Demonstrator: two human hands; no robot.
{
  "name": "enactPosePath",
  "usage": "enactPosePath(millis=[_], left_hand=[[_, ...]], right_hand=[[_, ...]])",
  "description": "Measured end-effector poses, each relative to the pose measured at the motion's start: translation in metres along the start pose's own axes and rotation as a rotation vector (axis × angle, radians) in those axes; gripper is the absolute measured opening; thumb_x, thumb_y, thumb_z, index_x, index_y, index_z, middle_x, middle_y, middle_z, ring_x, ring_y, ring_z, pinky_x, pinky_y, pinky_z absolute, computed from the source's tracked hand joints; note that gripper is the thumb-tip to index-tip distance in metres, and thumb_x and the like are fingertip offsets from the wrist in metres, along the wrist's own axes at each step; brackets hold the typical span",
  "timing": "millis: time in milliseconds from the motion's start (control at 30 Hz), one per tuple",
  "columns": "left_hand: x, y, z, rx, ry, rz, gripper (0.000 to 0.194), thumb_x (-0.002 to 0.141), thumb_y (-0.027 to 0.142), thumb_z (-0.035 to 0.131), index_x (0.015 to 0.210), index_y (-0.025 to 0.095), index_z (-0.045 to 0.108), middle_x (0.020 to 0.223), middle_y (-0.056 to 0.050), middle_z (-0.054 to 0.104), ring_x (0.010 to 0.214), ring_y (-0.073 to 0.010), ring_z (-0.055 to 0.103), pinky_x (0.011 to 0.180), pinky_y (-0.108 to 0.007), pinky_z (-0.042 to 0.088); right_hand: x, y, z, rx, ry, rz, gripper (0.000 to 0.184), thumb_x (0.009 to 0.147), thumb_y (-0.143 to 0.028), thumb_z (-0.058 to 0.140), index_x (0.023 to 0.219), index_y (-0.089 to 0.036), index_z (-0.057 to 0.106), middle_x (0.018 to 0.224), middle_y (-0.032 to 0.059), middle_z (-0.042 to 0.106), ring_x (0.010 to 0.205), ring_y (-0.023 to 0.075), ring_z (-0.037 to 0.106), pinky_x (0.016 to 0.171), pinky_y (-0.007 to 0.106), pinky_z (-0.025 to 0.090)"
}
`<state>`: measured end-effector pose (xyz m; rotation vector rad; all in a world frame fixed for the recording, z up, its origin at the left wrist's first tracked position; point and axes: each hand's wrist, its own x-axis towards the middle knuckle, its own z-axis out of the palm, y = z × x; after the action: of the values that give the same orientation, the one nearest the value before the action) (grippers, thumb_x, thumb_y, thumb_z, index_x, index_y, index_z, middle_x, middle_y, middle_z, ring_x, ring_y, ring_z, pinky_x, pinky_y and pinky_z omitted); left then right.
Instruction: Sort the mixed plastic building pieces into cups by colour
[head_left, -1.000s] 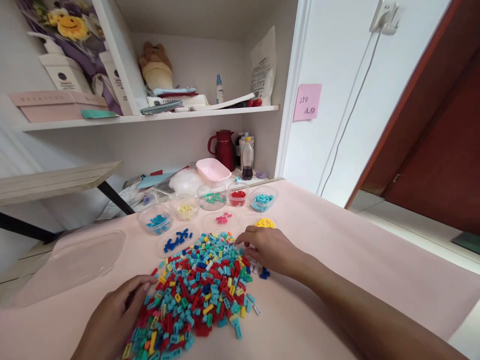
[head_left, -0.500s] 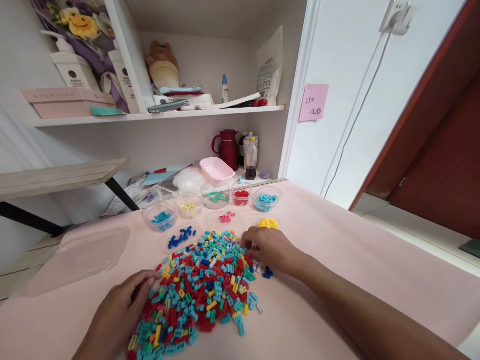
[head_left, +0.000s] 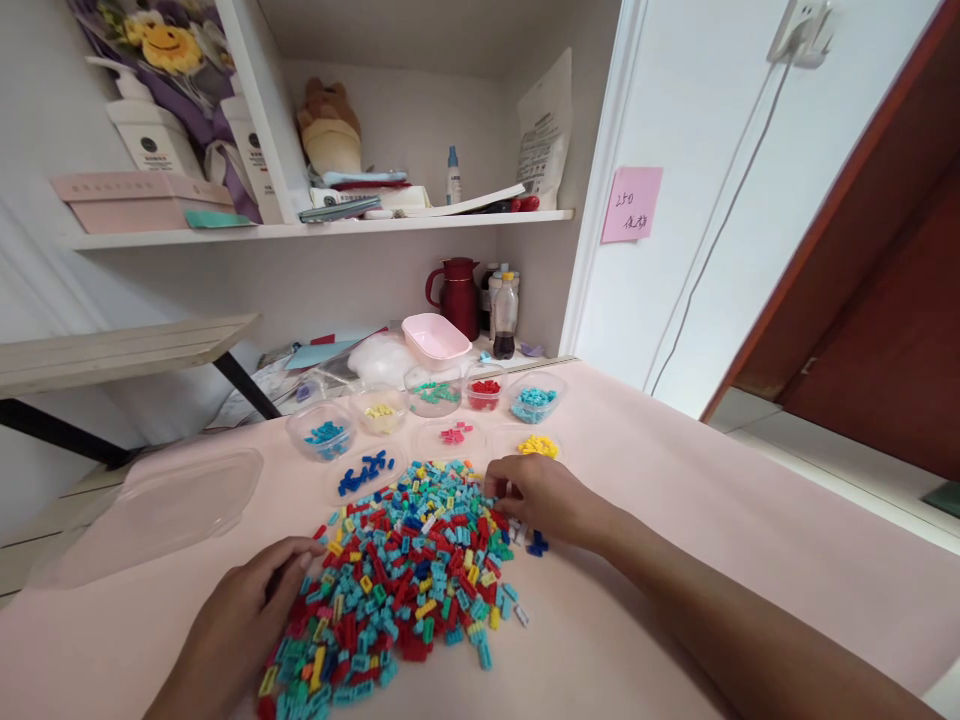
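A heap of small mixed-colour building bricks (head_left: 416, 570) covers the middle of the pink tabletop. My left hand (head_left: 236, 610) rests along the heap's left edge, index finger stretched out and thumb a little apart, fingertips at the outer bricks; I see nothing in it. At the upper right of the heap my right hand (head_left: 544, 495) has its fingers bent down together among the bricks. Whatever is between those fingertips is hidden. Beside that hand lie some dark blue bricks (head_left: 537, 544). Just beyond it is a clear tray of yellow bricks (head_left: 538, 446).
Clear tubs behind the heap hold bricks by colour: dark blue (head_left: 365, 472), blue (head_left: 326, 433), green (head_left: 435, 392), red (head_left: 485, 390), light blue (head_left: 534, 398) and pink (head_left: 455, 432). A clear lid (head_left: 169, 515) lies left. A pink basin (head_left: 435, 338) and red jug (head_left: 459, 297) stand behind.
Both hands stay in nearly the same places, the right one still at the heap's upper right. The whole view has shifted very slightly.
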<state>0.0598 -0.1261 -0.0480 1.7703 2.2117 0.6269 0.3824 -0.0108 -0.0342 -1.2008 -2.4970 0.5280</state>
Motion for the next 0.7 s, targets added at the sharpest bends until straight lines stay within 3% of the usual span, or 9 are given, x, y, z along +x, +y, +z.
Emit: enactPosePath(millis=[233, 467, 700], left_hand=[[0.001, -0.003, 0.001, -0.004, -0.009, 0.011, 0.029, 0.084, 0.046, 0.045, 0.090, 0.030, 0.068, 0.089, 0.006, 0.075, 0.082, -0.0147, 0.070, 0.065, -0.016, 0.050], [-0.001, -0.001, 0.002, -0.003, 0.014, 0.016, 0.028, 0.083, 0.044, 0.046, 0.088, 0.030, 0.070, 0.089, 0.006, 0.076, 0.079, -0.0146, 0.070, 0.064, -0.016, 0.050], [0.000, -0.002, 0.001, -0.015, 0.046, 0.045, 0.028, 0.081, 0.045, 0.048, 0.086, 0.031, 0.071, 0.090, 0.007, 0.076, 0.080, -0.0150, 0.071, 0.063, -0.015, 0.050]], right_hand=[[0.001, 0.002, 0.002, 0.034, -0.028, -0.020, 0.016, 0.075, -0.018, 0.060, 0.088, -0.022, 0.068, 0.086, 0.0011, 0.070, 0.073, 0.0135, 0.061, 0.063, 0.022, 0.040], [0.000, 0.001, -0.002, 0.043, -0.007, -0.023, 0.020, 0.075, -0.013, 0.055, 0.083, -0.024, 0.069, 0.079, -0.0019, 0.070, 0.070, 0.0126, 0.060, 0.062, 0.022, 0.040], [-0.004, 0.001, -0.016, 0.218, 0.136, 0.034, 0.017, 0.080, -0.019, 0.053, 0.085, -0.022, 0.069, 0.077, 0.0000, 0.069, 0.063, 0.0116, 0.059, 0.060, 0.024, 0.042]])
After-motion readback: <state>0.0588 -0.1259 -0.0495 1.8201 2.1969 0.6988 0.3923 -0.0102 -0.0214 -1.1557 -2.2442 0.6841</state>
